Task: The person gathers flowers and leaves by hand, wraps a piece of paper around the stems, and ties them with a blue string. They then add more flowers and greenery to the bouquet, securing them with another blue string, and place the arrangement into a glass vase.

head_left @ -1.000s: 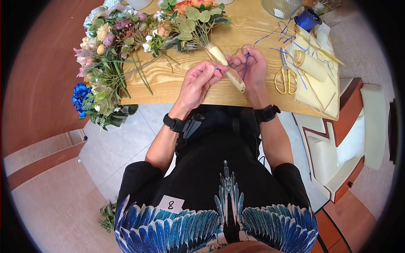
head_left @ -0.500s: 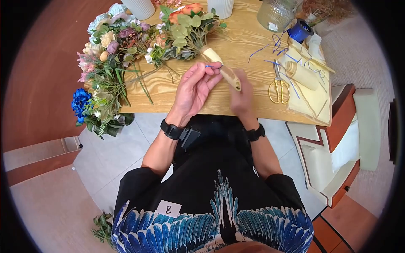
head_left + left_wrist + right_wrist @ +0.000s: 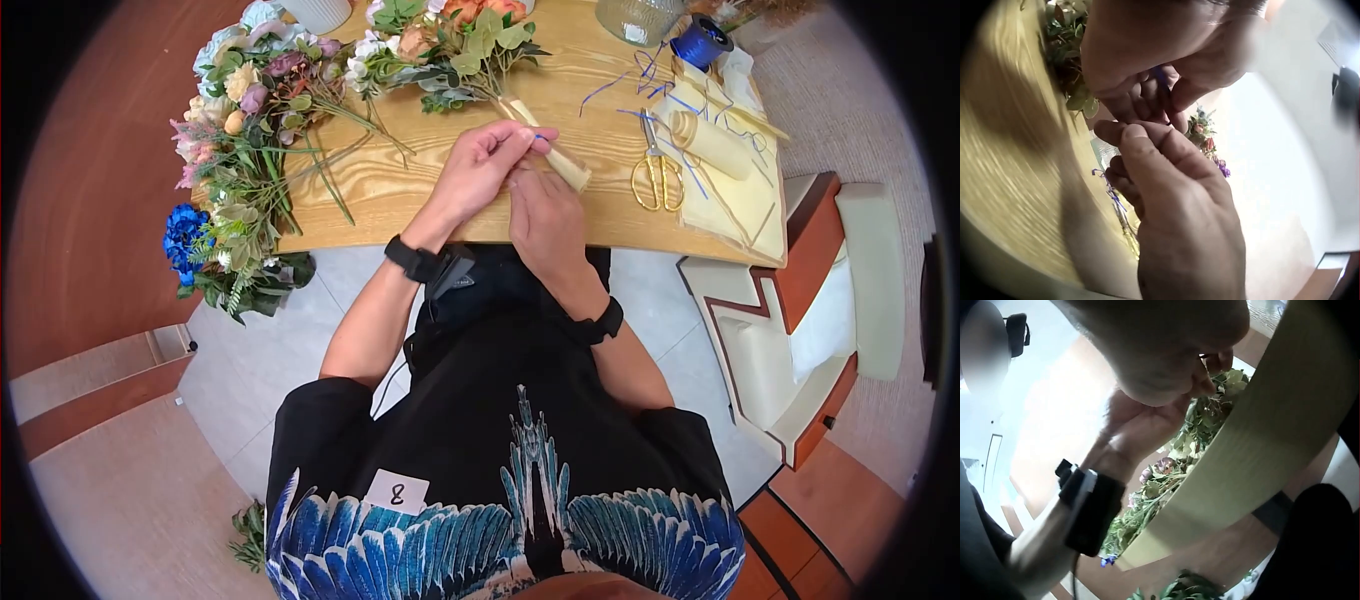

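Note:
The left hand (image 3: 478,172) pinches a thin blue ribbon (image 3: 541,138) against a cream-wrapped stem bundle (image 3: 571,170), which slants down to the right from orange and white flowers (image 3: 465,65). Close below it, the right hand (image 3: 549,222) has its fingertips at the wrap's near side. In the left wrist view the right hand (image 3: 1182,200) presses thumb and forefinger together on ribbon mostly hidden there; blue ribbon (image 3: 1161,74) shows within the left hand (image 3: 1147,44). In the right wrist view, the right hand (image 3: 1172,350) covers most of the left hand (image 3: 1147,428).
Mixed flowers (image 3: 240,130) lie along the table's left side. Gold-handled scissors (image 3: 657,182), a cream roll (image 3: 712,145), cream sheets (image 3: 745,215) and a blue ribbon spool (image 3: 702,42) are at the right. A glass vase (image 3: 637,20) stands at the back.
The right hand has moved from the bundle's right side to beneath the left hand. The left hand has turned slightly to the right, and the wrap's lower end has shifted right.

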`<state>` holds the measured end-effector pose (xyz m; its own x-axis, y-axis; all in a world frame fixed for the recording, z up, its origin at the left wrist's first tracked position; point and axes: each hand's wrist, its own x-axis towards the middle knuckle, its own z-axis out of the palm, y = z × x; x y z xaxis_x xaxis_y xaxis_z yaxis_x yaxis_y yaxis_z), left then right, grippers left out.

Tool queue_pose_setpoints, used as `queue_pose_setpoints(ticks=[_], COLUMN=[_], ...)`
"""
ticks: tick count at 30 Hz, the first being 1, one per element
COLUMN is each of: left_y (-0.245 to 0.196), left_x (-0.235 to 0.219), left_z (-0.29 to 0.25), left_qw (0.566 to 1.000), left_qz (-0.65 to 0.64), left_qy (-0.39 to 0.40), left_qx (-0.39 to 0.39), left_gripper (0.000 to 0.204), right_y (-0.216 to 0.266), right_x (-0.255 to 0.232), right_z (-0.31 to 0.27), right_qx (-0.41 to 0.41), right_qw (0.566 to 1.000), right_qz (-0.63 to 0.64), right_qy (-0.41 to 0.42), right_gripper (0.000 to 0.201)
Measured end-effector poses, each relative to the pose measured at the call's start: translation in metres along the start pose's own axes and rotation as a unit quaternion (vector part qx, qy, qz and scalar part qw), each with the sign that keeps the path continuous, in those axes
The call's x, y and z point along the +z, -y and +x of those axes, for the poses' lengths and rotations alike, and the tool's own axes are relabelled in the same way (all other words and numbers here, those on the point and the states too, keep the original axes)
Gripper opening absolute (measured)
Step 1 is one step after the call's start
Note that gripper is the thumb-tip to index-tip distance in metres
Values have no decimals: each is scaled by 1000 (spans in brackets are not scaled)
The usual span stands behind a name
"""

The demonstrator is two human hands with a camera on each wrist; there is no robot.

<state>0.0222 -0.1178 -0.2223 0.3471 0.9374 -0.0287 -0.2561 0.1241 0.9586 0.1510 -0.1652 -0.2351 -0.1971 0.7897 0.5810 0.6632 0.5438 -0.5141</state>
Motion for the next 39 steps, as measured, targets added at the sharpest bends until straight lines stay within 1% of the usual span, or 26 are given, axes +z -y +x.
queue_pose_setpoints(ticks=[4, 5, 7, 8, 10, 11, 12, 13, 14, 15, 16, 17, 18, 19, 20, 21, 23, 24, 26, 27, 29, 33, 35, 36, 38, 39], left_y=[26, 29, 34, 32, 27, 27, 28, 31, 31, 29, 27, 26, 27, 28, 31, 32, 34, 34, 33, 35, 37, 37, 34, 36, 42, 45], left_x=[-8, -9, -12, -11, -8, -9, -11, -12, -11, -11, -13, -14, -16, -18, -15, -17, -13, -9, -5, -4, -3, -4, 1, 0, -3, -4], left_z=[-5, -5, -7, -9, -9, -7, -5, -7, -8, -7, -5, -5, -6, -5, -5, -5, -10, -11, -14, -14, -12, -15, -19, -20, -22, -21], left_qw=[999, 999, 999, 999, 997, 997, 999, 996, 996, 991, 985, 985, 983, 982, 987, 987, 999, 999, 997, 997, 996, 995, 991, 991, 971, 971], left_qz=[16, 16, -15, -18, 56, 55, -11, -79, -80, -123, -165, -165, -173, -179, -154, -153, -44, -46, 31, 31, -43, -50, 5, 5, 133, 133], left_qy=[24, 28, 32, 30, 22, 20, 21, 22, 22, 3, -18, -21, -20, -17, -25, -27, -26, -25, -57, -58, -69, -80, -125, -124, -159, -159], left_qx=[-36, -39, -21, -24, -43, -41, -36, -36, -37, -44, -49, -46, -52, -57, -45, -43, -1, -1, 50, 48, 42, 35, 41, 38, 120, 118], left_gripper=[31, 31, 30, 30, 30, 30, 29, 29, 29, 27, 25, 25, 25, 24, 25, 25, 25, 25, 25, 25, 24, 24, 21, 21, 17, 17], right_y=[5, 3, -4, -7, -12, -13, -13, -12, -12, -16, -22, -22, -23, -23, -22, -23, -26, -29, -33, -34, -37, -40, -44, -45, -48, -48], right_x=[-6, -9, -15, -18, -24, -26, -28, -31, -33, -30, -23, -21, -21, -23, -24, -24, -29, -33, -36, -35, -34, -25, -22, -23, -23, -24], right_z=[-8, -9, -7, -3, -3, 1, 6, 10, 13, 14, 13, 14, 15, 16, 18, 21, 22, 24, 28, 28, 31, 27, 24, 23, 24, 25], right_qx=[80, 85, 39, 10, 23, 34, 33, 108, 179, 176, 164, 153, 152, 191, 230, 227, 254, 255, 271, 273, 277, 292, 306, 309, 295, 297], right_qw=[992, 992, 998, 999, 997, 995, 995, 983, 962, 963, 956, 945, 945, 925, 901, 901, 893, 893, 881, 880, 857, 842, 811, 810, 787, 786], right_qz=[10, 9, 21, 15, 25, 36, 37, 105, 170, 169, 225, 281, 281, 322, 362, 364, 356, 354, 355, 355, 402, 426, 471, 471, 502, 502], right_qy=[96, 94, 53, 44, 66, 84, 86, 104, 119, 118, 89, 63, 64, 66, 68, 70, 108, 108, 159, 160, 164, 153, 166, 165, 204, 204], right_gripper=[9, 9, 11, 4, 6, 9, 9, 10, 11, 11, 11, 11, 11, 11, 11, 11, 14, 14, 16, 16, 18, 18, 19, 19, 21, 21])
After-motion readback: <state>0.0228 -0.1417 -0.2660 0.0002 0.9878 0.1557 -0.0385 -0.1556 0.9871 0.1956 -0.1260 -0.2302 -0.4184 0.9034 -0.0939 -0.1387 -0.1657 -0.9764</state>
